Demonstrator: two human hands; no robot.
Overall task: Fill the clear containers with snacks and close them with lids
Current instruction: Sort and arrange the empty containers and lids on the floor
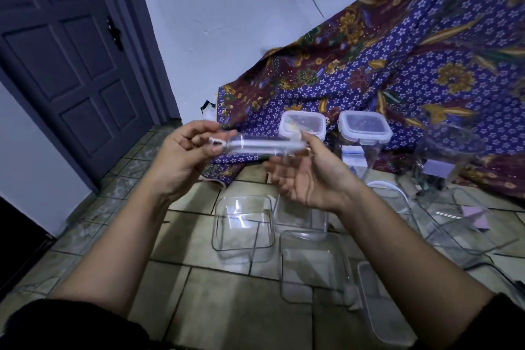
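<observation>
I hold a clear lid [264,146] with white clip flaps edge-on at chest height. My left hand [186,155] pinches its left end, and my right hand [306,176] holds its right end with the fingers curled below. Under my hands several open clear containers stand on the tiled floor, one square [243,229], one larger [312,264]. Two lidded containers stand by the cloth, the left one [301,123] with colourful snacks, the right one [365,126] with dark contents.
A patterned purple batik cloth [412,65] drapes over something at the back right. More clear containers [460,219] and a loose lid [380,301] lie on the floor at right. A dark panelled door [71,65] is at left.
</observation>
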